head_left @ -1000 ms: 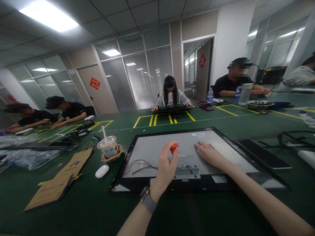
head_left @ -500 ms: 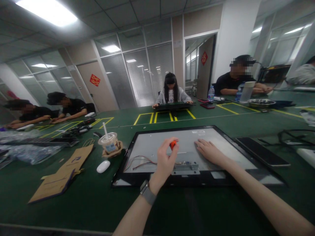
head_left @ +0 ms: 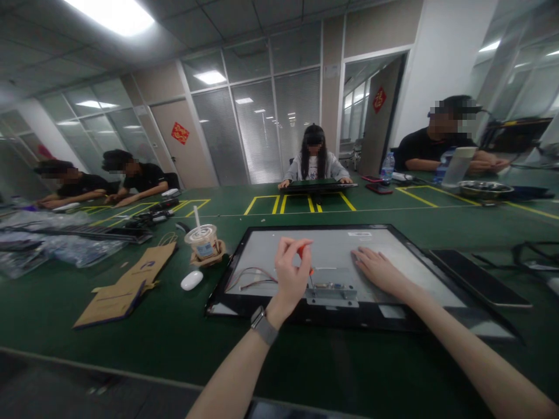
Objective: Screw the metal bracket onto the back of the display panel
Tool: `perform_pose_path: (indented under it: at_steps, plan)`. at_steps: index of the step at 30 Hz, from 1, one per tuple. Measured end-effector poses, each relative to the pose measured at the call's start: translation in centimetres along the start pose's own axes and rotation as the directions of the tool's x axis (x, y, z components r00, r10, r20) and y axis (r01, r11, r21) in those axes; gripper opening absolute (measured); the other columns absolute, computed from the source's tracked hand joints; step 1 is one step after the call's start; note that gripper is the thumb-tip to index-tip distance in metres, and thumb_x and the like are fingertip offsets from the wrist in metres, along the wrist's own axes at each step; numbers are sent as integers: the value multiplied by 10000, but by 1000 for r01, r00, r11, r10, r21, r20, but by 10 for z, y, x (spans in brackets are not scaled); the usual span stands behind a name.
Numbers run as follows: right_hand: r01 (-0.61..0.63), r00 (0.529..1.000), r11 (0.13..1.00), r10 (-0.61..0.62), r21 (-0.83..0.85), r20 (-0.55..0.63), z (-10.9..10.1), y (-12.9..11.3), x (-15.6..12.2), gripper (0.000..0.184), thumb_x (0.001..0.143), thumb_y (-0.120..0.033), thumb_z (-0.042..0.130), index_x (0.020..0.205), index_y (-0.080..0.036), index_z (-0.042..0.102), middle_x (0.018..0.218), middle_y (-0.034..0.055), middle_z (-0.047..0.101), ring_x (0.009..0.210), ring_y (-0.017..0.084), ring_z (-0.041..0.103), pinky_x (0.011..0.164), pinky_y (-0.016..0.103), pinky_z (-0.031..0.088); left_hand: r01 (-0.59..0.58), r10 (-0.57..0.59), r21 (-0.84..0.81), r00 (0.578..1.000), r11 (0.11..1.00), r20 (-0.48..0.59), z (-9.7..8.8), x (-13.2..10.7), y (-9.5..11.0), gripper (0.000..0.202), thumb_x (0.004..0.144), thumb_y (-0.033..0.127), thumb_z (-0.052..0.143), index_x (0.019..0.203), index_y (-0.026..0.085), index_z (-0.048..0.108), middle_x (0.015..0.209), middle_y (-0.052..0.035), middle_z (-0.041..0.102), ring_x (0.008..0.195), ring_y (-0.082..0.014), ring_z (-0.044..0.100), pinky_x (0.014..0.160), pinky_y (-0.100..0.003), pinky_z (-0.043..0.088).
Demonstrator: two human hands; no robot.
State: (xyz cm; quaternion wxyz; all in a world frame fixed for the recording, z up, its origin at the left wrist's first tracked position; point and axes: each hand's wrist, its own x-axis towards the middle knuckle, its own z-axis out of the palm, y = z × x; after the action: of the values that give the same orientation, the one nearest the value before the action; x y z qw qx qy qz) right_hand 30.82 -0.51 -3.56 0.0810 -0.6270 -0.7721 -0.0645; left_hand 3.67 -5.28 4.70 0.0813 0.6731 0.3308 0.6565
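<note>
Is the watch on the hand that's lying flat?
No, the watch is on the left wrist, while the right hand lies flat on the panel.

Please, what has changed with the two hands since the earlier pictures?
The left hand, still gripping the orange tool, has shifted slightly left over the panel; the tool's lower part now shows near the bracket. Nothing was released. The right hand stays flat on the panel.

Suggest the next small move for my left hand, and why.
I'd probably settle the orange tool on the metal bracket before twisting: the left hand pinches it with the shaft pointing down there, contact is too small to confirm, and the right hand lies flat on the panel.
</note>
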Motion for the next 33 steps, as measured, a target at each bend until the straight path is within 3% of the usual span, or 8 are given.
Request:
perform_pose_path:
  at_steps: [19, 33]
  plan:
    - [23, 998, 999, -24, -28, -65, 15, 10, 3, 505, 975, -314, 234, 1365, -172, 521, 1425, 172, 529, 1314, 304, 494, 1059, 539, 400, 3, -4, -18, 999, 1000, -35, -2, 1, -1, 196, 921, 186, 509, 928, 182, 705, 779, -12, 532, 711, -125, 534, 685, -253, 456]
    - [15, 998, 999, -18, -50, -57, 12, 7, 3, 485, 973, -299, 265, 1369, -190, 522, 1425, 166, 531, 1317, 297, 493, 1067, 531, 398, 11, -11, -40, 1000, 999, 0, -1, -1, -3, 218, 950, 241, 490, 976, 185, 699, 813, -22, 556, 719, -128, 540, 692, -258, 461]
